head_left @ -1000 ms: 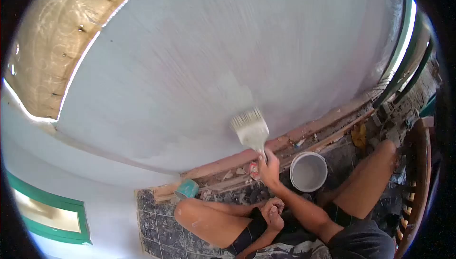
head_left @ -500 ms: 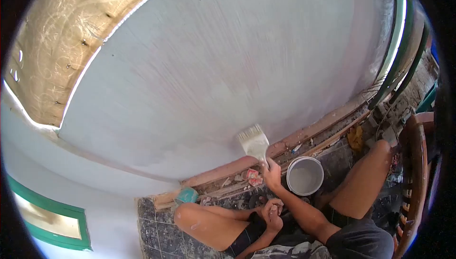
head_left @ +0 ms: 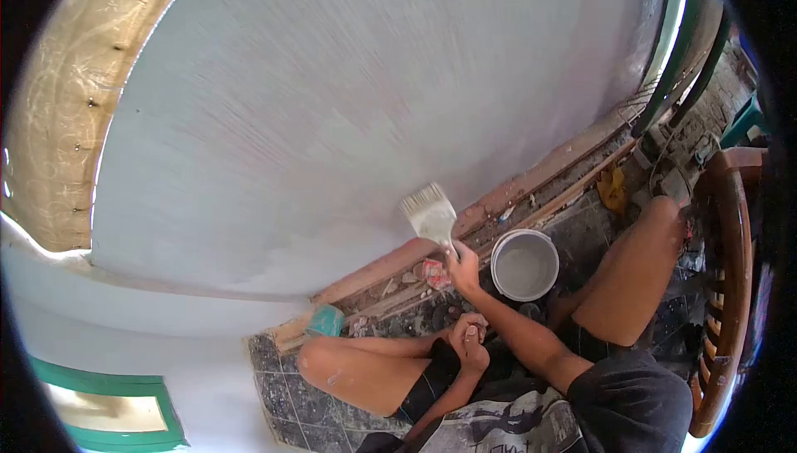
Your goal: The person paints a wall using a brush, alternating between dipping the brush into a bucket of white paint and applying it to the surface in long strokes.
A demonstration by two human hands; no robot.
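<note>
My right hand (head_left: 464, 269) is closed round the handle of a wide paintbrush (head_left: 432, 214). The brush's pale bristles point up and left, against or very close to the light grey wall (head_left: 332, 121); contact is hard to make out. My left hand (head_left: 471, 343) rests low between my bent legs with its fingers curled; whatever lies inside them is hidden. Right of my right forearm stands a white bucket (head_left: 496, 274) with greyish-white liquid in it. Streaks of pinkish undercoat show through the wall's coating.
A wooden chair (head_left: 730, 262) stands close on my right. Along the wall's foot run wooden strips (head_left: 573, 191) and rubble, with a red-and-white packet (head_left: 434, 274) and a turquoise container (head_left: 325, 320). Dark, spattered tiles (head_left: 290, 399) cover the floor. A golden curtain (head_left: 58, 121) hangs at upper left.
My view has shifted, moving most of the scene leftward. The brush, still in my right hand, sits slightly higher along the wall. My left hand stays in my lap.
</note>
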